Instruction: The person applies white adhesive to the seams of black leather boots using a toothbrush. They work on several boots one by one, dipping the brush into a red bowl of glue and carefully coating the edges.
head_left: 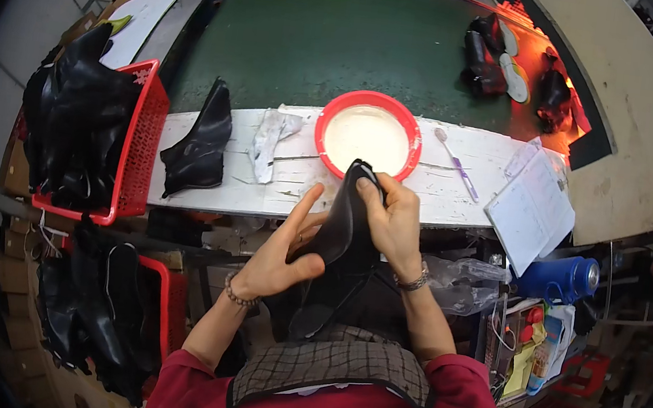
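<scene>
A black leather boot upper (336, 242) hangs upright in front of me, close to the apron. My right hand (396, 222) grips its top end, thumb pressed on the near face. Beside its left face is my left hand (285, 254), fingers spread and thumb apart; whether the palm touches the leather I cannot tell. Just beyond the boot upper stands a red bowl (323, 132) filled with a creamy white liquid. Another black boot upper (201, 148) lies on the white board (295, 194) to the left, near a crumpled white cloth (271, 144).
Red baskets (142, 149) heaped with black boot uppers (80, 117) stand at the left. A purple-handled toothbrush (461, 172) and papers (534, 209) lie on the right of the board. Behind is a green conveyor surface (322, 40), with soled boots (487, 61) under red light. A blue flask (558, 279) sits right.
</scene>
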